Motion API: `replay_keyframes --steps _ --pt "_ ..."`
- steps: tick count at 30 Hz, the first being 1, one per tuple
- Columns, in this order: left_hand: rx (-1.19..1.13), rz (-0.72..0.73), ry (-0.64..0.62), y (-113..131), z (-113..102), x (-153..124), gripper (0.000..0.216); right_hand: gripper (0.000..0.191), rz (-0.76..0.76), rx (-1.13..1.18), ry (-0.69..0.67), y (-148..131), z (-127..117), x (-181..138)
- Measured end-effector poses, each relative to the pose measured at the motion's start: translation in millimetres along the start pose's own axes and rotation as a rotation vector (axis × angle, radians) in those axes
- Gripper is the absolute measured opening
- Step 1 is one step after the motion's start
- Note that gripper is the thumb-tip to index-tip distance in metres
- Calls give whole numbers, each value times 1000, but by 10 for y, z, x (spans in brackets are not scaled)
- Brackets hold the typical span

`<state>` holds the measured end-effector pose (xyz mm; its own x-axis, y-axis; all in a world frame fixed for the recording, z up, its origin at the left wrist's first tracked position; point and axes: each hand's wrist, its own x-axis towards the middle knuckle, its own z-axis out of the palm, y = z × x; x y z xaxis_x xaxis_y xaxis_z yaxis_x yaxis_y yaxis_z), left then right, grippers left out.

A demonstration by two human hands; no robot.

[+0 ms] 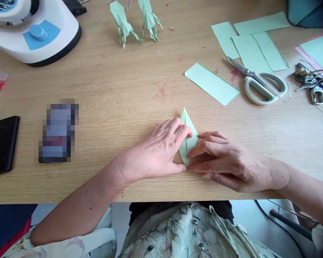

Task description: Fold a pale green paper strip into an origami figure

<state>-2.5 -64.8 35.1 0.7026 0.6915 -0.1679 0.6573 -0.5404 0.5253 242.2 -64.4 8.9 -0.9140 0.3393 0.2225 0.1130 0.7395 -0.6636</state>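
A light green folded paper (191,130), shaped like a narrow diamond with a crease down its middle, lies flat on the wooden table near the front edge. My left hand (161,150) covers its left side, with curled fingers pressing on the paper and the thumb at its bottom tip. From the right, my right hand (228,161) has its bent fingers closed against the paper's lower right edge and bottom tip. The fingers partly hide the left side and lower end of the paper.
Beyond my hands lie a green paper strip (212,84), scissors (263,86), keys (314,82) and more green strips (251,52). Two folded paper figures (123,27) stand at the back. Leftward are a blurred phone (57,132), a black case (2,145) and a white fan base (54,39).
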Motion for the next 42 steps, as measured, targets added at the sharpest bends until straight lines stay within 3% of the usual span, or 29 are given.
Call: replay_keyframes --steps 4,7,13,27,32,35,38,42 --pt "-52 32 -17 -39 -28 -1 53 11 274 3 188 -70 30 82" --pt "-72 47 1 -61 -34 15 35 8 453 -83 275 -125 76 170" --pt "-30 9 53 -53 12 59 23 14 405 -239 242 -176 184 256" --pt "-35 -2 42 -14 17 53 38 18 356 -72 164 -189 177 251" --pt "-53 7 47 -47 11 43 39 9 480 85 368 -155 126 201" --pt "-118 44 60 -108 5 56 32 3 502 -38 492 -102 110 183" --pt "-247 33 114 -163 8 92 15 14 515 -212 512 -36 109 169" --pt "-385 -69 311 -217 39 142 11 22 565 -277 483 36 119 158"
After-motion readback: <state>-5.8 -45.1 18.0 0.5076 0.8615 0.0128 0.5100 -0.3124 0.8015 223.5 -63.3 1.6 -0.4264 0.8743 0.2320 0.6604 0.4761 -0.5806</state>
